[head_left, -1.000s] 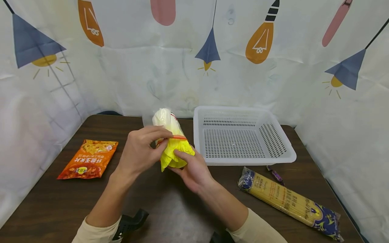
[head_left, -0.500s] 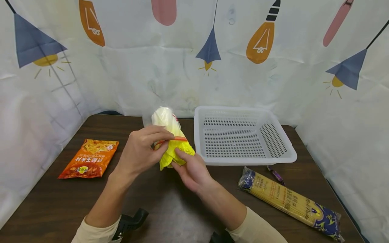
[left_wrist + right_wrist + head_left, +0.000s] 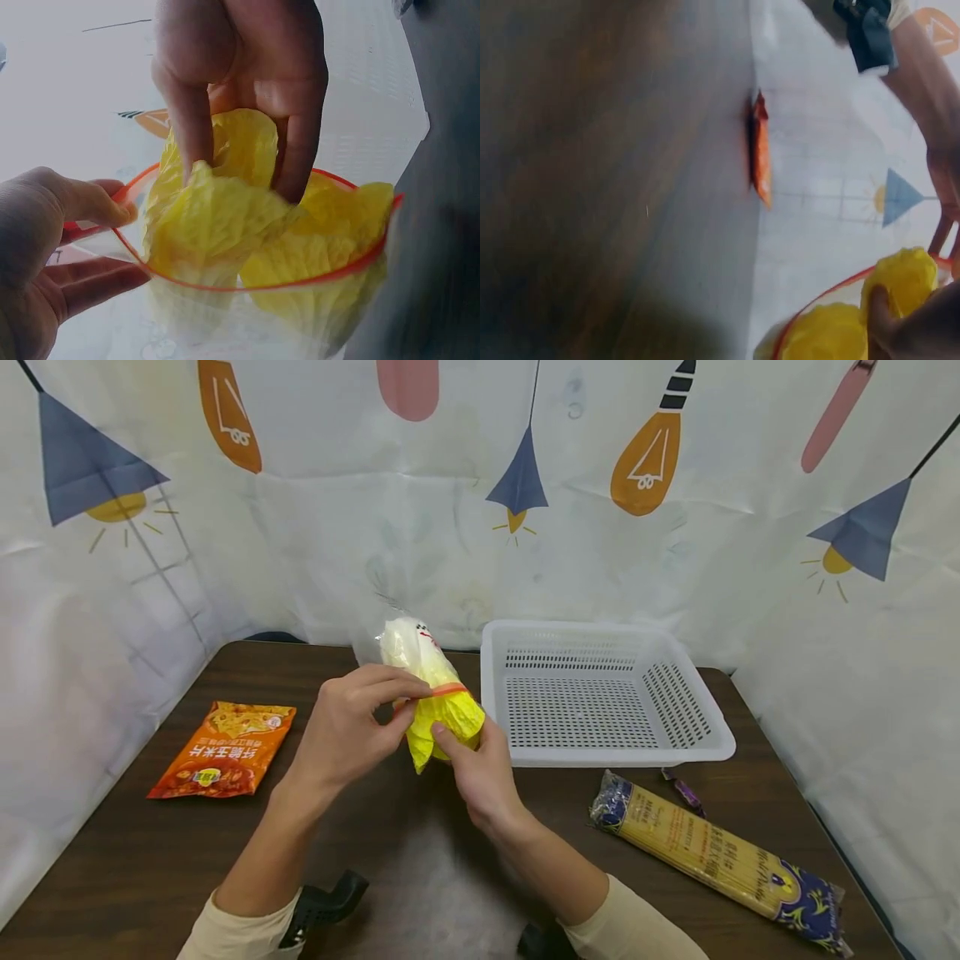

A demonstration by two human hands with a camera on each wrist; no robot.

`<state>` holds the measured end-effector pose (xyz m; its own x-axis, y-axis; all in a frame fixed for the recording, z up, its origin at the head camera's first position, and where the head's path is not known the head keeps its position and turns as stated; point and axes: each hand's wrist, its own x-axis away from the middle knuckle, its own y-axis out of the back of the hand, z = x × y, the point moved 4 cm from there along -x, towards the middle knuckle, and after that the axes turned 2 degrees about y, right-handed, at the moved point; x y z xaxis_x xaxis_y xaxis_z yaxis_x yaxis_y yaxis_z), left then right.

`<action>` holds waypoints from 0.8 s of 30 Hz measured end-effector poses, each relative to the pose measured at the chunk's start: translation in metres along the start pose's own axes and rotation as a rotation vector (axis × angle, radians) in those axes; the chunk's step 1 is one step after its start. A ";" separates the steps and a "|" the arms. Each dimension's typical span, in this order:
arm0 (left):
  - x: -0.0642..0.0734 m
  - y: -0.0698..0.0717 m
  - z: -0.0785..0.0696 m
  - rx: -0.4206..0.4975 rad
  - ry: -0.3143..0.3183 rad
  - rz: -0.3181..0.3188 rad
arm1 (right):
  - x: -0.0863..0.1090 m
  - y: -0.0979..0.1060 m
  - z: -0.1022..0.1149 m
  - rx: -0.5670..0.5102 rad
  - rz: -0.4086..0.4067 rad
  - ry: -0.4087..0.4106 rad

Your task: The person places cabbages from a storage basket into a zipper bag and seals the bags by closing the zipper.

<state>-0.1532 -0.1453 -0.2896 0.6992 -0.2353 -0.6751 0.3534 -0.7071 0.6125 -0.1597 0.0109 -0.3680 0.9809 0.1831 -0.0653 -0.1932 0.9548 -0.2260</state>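
Observation:
A clear zip bag with an orange-red zip strip is held tilted above the middle of the table, its mouth turned toward me. Bright yellow, thin crinkled material fills the mouth and sticks out past the rim. At the left edge of the mouth, my left hand pinches the rim between thumb and fingers. My right hand grips the yellow material, thumb in front; in the left wrist view its fingers reach down inside the rim. What lies deeper in the bag looks pale and is hard to tell.
An orange snack packet lies at the left. Behind and right stands a white perforated basket. A long packet of spaghetti and a small purple-wrapped piece lie at the right. A printed cloth hangs behind the table.
My right hand has moved slightly up with the yellow material, and less of it hangs below the rim. The bag has shifted a little up and to the right; my left hand keeps its pinch.

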 end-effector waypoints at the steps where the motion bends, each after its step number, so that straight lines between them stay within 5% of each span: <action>1: 0.000 0.000 -0.001 0.001 -0.007 -0.003 | -0.001 0.001 0.001 0.020 0.005 0.020; 4: 0.000 0.001 -0.002 0.002 -0.029 -0.010 | -0.004 0.003 0.003 0.011 0.024 -0.002; 12: -0.001 0.001 -0.005 0.013 -0.041 0.019 | -0.008 0.002 -0.003 -0.211 0.028 -0.195; 18: 0.000 0.006 -0.001 -0.005 -0.017 -0.039 | -0.007 0.003 0.003 -0.054 0.094 -0.133; 24: -0.001 0.011 0.001 0.059 0.011 -0.143 | -0.006 0.008 0.015 0.067 0.222 -0.174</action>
<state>-0.1508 -0.1538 -0.2821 0.6517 -0.1221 -0.7486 0.4128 -0.7709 0.4851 -0.1666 0.0210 -0.3545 0.9048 0.4211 0.0628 -0.4074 0.8992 -0.1594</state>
